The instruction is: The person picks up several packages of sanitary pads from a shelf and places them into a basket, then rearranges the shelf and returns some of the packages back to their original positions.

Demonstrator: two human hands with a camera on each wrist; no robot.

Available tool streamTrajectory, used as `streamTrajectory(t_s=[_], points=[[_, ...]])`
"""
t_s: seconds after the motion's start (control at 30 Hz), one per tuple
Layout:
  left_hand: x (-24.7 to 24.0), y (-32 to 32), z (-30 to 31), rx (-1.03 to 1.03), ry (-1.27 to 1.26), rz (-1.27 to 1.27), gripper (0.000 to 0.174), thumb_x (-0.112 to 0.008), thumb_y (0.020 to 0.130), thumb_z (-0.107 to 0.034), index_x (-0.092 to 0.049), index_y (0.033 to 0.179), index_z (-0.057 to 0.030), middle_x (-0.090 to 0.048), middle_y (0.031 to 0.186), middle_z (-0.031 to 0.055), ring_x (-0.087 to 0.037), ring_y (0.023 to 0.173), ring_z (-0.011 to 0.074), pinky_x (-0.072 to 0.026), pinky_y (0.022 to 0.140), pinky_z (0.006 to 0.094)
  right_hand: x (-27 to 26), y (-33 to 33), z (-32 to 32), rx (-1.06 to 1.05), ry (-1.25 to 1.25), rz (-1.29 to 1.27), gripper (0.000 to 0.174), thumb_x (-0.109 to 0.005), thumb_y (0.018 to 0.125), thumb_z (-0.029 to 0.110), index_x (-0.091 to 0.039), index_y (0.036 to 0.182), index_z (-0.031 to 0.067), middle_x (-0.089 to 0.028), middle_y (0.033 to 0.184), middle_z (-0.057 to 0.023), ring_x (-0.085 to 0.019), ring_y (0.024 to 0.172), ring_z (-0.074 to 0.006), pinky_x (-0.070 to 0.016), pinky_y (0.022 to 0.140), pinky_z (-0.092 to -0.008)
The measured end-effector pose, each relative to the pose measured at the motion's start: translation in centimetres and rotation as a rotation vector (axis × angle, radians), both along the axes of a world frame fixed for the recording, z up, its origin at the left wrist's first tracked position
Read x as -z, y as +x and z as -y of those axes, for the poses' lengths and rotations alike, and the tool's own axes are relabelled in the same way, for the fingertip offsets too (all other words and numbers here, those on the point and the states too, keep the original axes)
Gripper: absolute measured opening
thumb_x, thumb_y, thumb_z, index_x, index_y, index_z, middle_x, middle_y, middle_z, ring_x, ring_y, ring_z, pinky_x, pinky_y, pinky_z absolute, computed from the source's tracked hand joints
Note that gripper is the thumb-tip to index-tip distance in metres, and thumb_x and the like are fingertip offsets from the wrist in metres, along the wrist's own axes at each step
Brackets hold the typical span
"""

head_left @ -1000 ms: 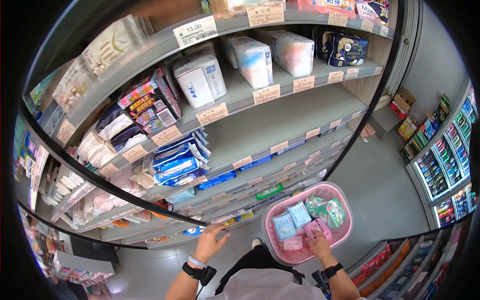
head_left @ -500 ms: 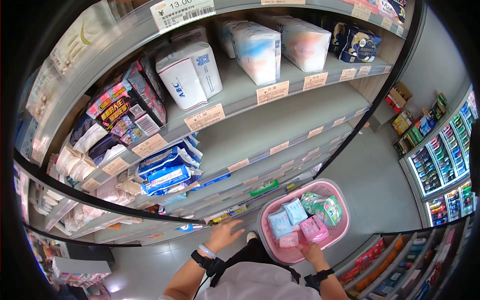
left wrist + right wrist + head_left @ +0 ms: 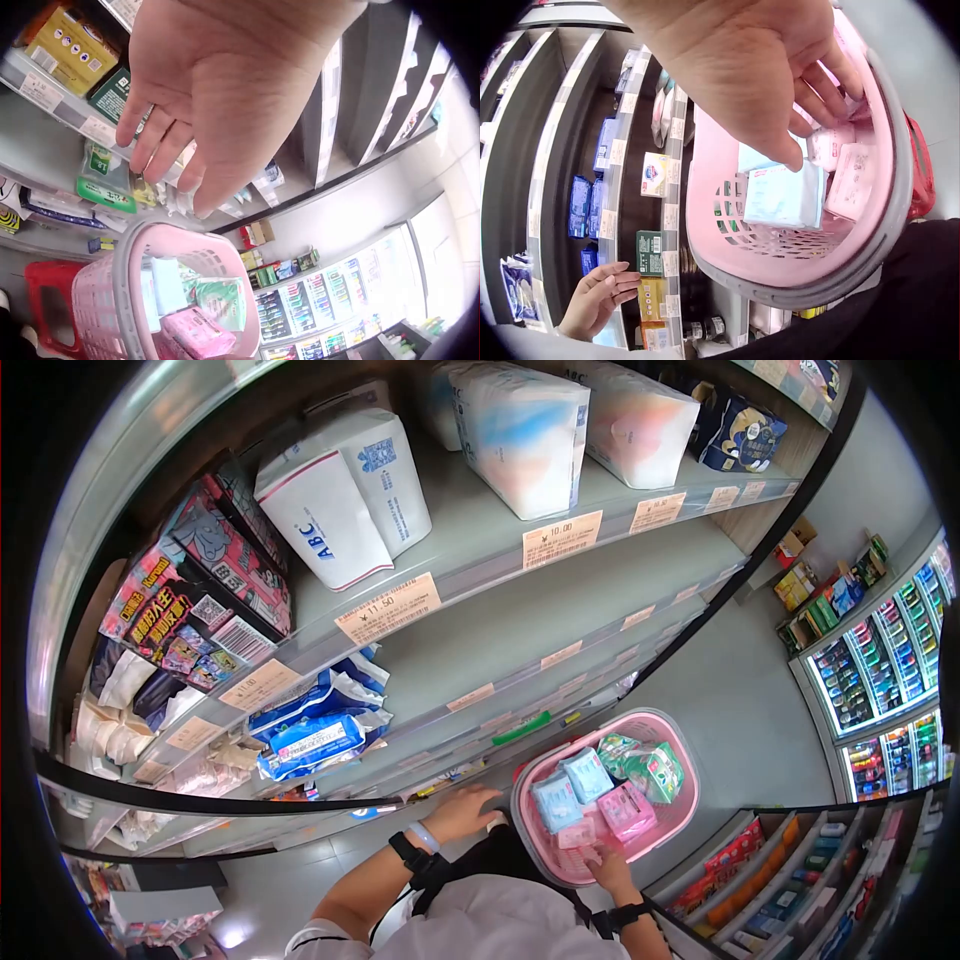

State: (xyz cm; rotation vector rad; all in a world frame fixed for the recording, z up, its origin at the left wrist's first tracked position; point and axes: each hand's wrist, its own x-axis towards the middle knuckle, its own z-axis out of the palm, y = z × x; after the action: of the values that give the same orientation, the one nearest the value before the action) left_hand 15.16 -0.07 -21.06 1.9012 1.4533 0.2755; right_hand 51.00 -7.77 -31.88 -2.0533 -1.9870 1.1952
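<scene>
A pink plastic basket (image 3: 675, 830) with a grey rim holds several soft packs. Inside are light blue packs (image 3: 556, 805), a bright pink pack (image 3: 628, 812), a pale pink pack (image 3: 577, 833) and green packs (image 3: 657, 770). My right hand (image 3: 612, 868) reaches over the basket's near side, fingers loosely bent beside the pale pink pack. In the right wrist view its thumb overlaps a light blue pack (image 3: 784, 196), and part of the contents is hidden behind the hand. My left hand (image 3: 217, 97) hangs palm-out near the basket's left side, fingers relaxed, holding nothing.
Shelves hold white ABC packs (image 3: 330, 520), a cartoon-printed box (image 3: 190, 600) and blue packs (image 3: 315, 745). A lower shelf unit (image 3: 720, 870) stands at right, and a lit drinks cooler (image 3: 870, 680) beyond it. A red plastic stand (image 3: 52, 300) shows beside the basket.
My right hand has drawn back from the bright pink pack toward the basket's near edge. The left hand has moved right, nearer the basket. The shelf looks closer in the head view.
</scene>
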Motion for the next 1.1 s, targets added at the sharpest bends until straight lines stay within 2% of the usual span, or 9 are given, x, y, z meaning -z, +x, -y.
streamTrajectory(t_s=[0.3, 0.43, 0.63, 0.7, 0.83, 0.9, 0.93, 1.0, 1.1], points=[[2.3, 0.4, 0.2, 0.052, -0.063, -0.015, 0.05, -0.059, 0.085, -0.039, -0.051, 0.126, -0.0112, -0.055, 0.122, 0.0178, -0.052, 0.111, 0.0376, -0.0414, 0.095, 0.0441, -1.5, 0.4, -1.9, -0.086, 0.004, 0.016, 0.044, -0.066, 0.078, 0.028, -0.06, 0.112, 0.0006, -0.064, 0.104, -0.0198, -0.062, 0.096, -0.035, -0.0489, 0.082, -0.041], [6.4, 2.3, 0.3, -0.118, -0.157, 0.033, 0.06, -0.062, 0.082, -0.043, -0.048, 0.127, -0.0059, -0.055, 0.12, 0.0217, -0.051, 0.112, 0.0387, -0.0401, 0.096, 0.0432, -1.9, 2.2, -2.8, -0.06, 0.1, -0.024, 0.039, -0.065, 0.078, 0.024, -0.062, 0.108, 0.001, -0.064, 0.103, -0.0205, -0.062, 0.094, -0.0347, -0.0496, 0.08, -0.04], [11.4, 6.2, 1.2, -0.351, -0.327, 0.12, 0.077, -0.067, 0.077, -0.045, -0.038, 0.134, -0.0027, -0.049, 0.126, 0.0259, -0.047, 0.117, 0.0423, -0.0378, 0.099, 0.0429, -5.9, 9.1, -6.2, 0.29, 0.299, -0.052, 0.03, -0.057, 0.075, 0.009, -0.062, 0.103, -0.0016, -0.063, 0.099, -0.0203, -0.059, 0.092, -0.0366, -0.0471, 0.082, -0.0423], [12.0, 7.5, 1.8, -0.367, -0.324, 0.221, 0.077, -0.069, 0.076, -0.043, -0.038, 0.133, -0.0014, -0.048, 0.125, 0.0274, -0.048, 0.116, 0.0425, -0.0385, 0.099, 0.0423, -4.4, 12.8, -7.6, 0.237, 0.55, 0.146, 0.036, -0.057, 0.075, 0.009, -0.058, 0.109, -0.0039, -0.06, 0.105, -0.0216, -0.057, 0.097, -0.0365, -0.0452, 0.086, -0.0414], [14.1, 9.0, 3.0, -0.652, -0.339, 0.216, 0.076, -0.07, 0.075, -0.04, -0.038, 0.128, 0.0046, -0.05, 0.12, 0.0314, -0.052, 0.111, 0.0422, -0.0425, 0.094, 0.0434, 2.7, 19.4, -9.9, 0.299, 0.665, 0.372, 0.044, -0.059, 0.075, 0.012, -0.053, 0.115, -0.0053, -0.057, 0.112, -0.0247, -0.054, 0.103, -0.0386, -0.0407, 0.095, -0.0408], [14.2, 9.3, 3.0, -0.712, -0.432, 0.175, 0.078, -0.068, 0.075, -0.038, -0.034, 0.131, 0.0056, -0.054, 0.115, 0.0316, -0.055, 0.107, 0.0435, -0.0433, 0.092, 0.0444, 9.4, 23.5, -10.9, 0.387, 0.432, 0.186, 0.048, -0.062, 0.076, 0.017, -0.05, 0.115, -0.0084, -0.059, 0.108, -0.0241, -0.059, 0.097, -0.0371, -0.0496, 0.084, -0.0433], [13.8, 9.4, 2.8, -0.72, -0.427, 0.173, 0.078, -0.068, 0.075, -0.038, -0.034, 0.131, 0.0056, -0.054, 0.115, 0.0316, -0.055, 0.107, 0.0435, -0.0433, 0.092, 0.0444, 7.6, 22.6, -11.4, 0.381, 0.434, 0.179, 0.048, -0.062, 0.076, 0.017, -0.05, 0.115, -0.0084, -0.059, 0.108, -0.0241, -0.059, 0.097, -0.0371, -0.0496, 0.084, -0.0433], [13.5, 9.3, 2.4, -0.711, -0.49, 0.164, 0.082, -0.066, 0.076, -0.036, -0.029, 0.135, 0.0066, -0.056, 0.112, 0.0325, -0.056, 0.104, 0.0444, -0.0442, 0.091, 0.0448, 3.7, 21.1, -12.4, 0.623, -0.181, -0.249, 0.05, -0.062, 0.078, 0.02, -0.049, 0.113, -0.0116, -0.06, 0.103, -0.0223, -0.063, 0.088, -0.0336, -0.0561, 0.062, -0.0413], [14.3, 9.2, 2.2, -0.659, -0.362, 0.05, 0.082, -0.065, 0.076, -0.035, -0.027, 0.137, 0.0059, -0.054, 0.116, 0.0328, -0.055, 0.105, 0.0445, -0.0441, 0.091, 0.0448, 4.9, 21.0, -12.8, 0.572, -0.188, -0.198, 0.047, -0.06, 0.08, 0.019, -0.048, 0.111, -0.0142, -0.06, 0.097, -0.0218, -0.065, 0.076, -0.0296, -0.0542, 0.044, -0.0358]])
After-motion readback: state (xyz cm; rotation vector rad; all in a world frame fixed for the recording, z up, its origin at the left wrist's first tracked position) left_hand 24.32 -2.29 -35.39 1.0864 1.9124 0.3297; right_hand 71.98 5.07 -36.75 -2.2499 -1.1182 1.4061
